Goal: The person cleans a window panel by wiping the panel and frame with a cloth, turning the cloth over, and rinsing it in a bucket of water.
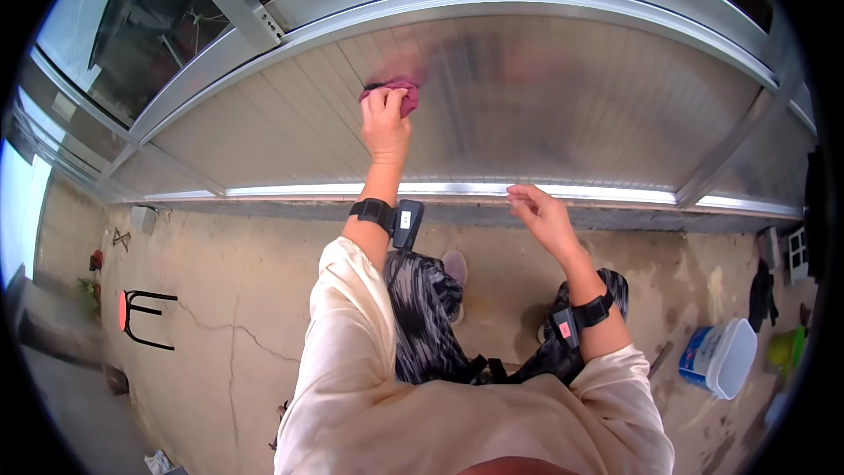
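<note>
My left hand (385, 127) is closed on a bunched maroon cloth (404, 101), which it presses against a shiny ribbed metal panel (563, 105). A faint reddish reflection shows in the panel just above the cloth. Lower down and to the right, my right hand (543, 215) is beside the bright bottom rail (457, 188) of the panel. Its fingers are loosely bent and somewhat apart, with nothing seen in them. Whether the fingertips touch the rail, I cannot tell.
A metal frame with glass panes (167, 26) rises above the panel. On the concrete floor (220, 299) stand a stool with a red seat (123, 310) at left and a white-and-blue bucket (731, 359) at right. Dark gloves (761, 295) hang near the right edge.
</note>
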Demonstrator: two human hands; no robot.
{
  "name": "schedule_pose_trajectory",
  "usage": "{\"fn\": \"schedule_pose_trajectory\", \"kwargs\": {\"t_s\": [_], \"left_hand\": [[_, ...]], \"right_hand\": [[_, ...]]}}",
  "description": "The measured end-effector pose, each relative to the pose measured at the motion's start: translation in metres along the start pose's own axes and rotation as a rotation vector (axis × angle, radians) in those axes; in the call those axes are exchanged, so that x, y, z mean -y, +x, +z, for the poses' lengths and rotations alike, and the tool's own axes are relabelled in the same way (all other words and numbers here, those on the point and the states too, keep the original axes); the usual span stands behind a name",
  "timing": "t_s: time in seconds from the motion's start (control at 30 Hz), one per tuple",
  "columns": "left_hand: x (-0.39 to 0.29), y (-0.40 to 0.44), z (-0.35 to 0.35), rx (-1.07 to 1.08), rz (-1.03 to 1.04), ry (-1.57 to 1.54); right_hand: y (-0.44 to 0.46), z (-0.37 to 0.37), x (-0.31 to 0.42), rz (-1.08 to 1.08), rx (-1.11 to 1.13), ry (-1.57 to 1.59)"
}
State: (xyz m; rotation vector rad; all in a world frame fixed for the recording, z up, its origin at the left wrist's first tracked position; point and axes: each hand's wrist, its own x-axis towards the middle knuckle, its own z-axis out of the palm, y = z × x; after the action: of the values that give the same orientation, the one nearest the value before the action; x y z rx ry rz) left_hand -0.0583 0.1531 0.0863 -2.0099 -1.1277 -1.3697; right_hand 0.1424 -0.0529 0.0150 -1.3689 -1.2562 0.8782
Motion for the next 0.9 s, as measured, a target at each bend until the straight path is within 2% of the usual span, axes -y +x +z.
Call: {"fn": "schedule_pose_trajectory", "kwargs": {"t_s": [0.03, 0.1, 0.17, 0.2, 0.27, 0.43, 0.5, 0.53, 0.6, 0.63, 0.77, 0.83, 0.9], "left_hand": [[-0.003, -0.011, -0.003, 0.174, -0.006, 0.013], [-0.005, -0.010, -0.005, 0.235, 0.026, -0.004], [-0.015, 0.017, -0.009, 0.066, 0.027, -0.018], [-0.026, 0.039, -0.014, 0.071, 0.029, -0.029], [-0.047, 0.079, -0.021, -0.177, 0.071, -0.040], [-0.051, 0.043, 0.003, -0.184, 0.037, -0.023], [-0.041, 0.001, 0.006, 0.142, 0.120, -0.009], [-0.035, -0.013, 0.008, 0.143, 0.116, -0.004], [-0.028, -0.031, 0.013, 0.371, 0.209, 0.005], [-0.035, -0.019, 0.007, 0.369, 0.212, 0.003], [-0.074, 0.066, -0.012, -0.058, 0.168, -0.073], [-0.083, 0.086, -0.011, -0.125, 0.102, -0.036], [-0.082, 0.068, 0.004, -0.160, 0.082, -0.019]], "right_hand": [[-0.001, 0.001, -0.001, 0.002, 0.001, -0.002], [-0.003, 0.002, -0.005, -0.022, -0.007, -0.074], [-0.006, -0.002, 0.002, -0.026, -0.020, -0.089], [-0.010, -0.003, 0.005, -0.031, -0.007, -0.104], [-0.012, -0.007, 0.007, -0.028, -0.025, -0.116], [-0.008, -0.008, 0.009, -0.035, -0.052, -0.113], [-0.009, -0.004, 0.009, -0.053, -0.006, -0.101], [-0.009, -0.003, 0.008, -0.054, 0.000, -0.101], [-0.008, -0.003, 0.005, -0.038, 0.000, -0.157], [-0.008, -0.004, 0.006, -0.039, -0.004, -0.157], [-0.011, -0.009, 0.003, -0.039, -0.023, -0.138], [-0.011, -0.012, 0.005, -0.031, -0.081, -0.140], [-0.010, -0.012, 0.013, -0.041, -0.054, -0.225]]}}
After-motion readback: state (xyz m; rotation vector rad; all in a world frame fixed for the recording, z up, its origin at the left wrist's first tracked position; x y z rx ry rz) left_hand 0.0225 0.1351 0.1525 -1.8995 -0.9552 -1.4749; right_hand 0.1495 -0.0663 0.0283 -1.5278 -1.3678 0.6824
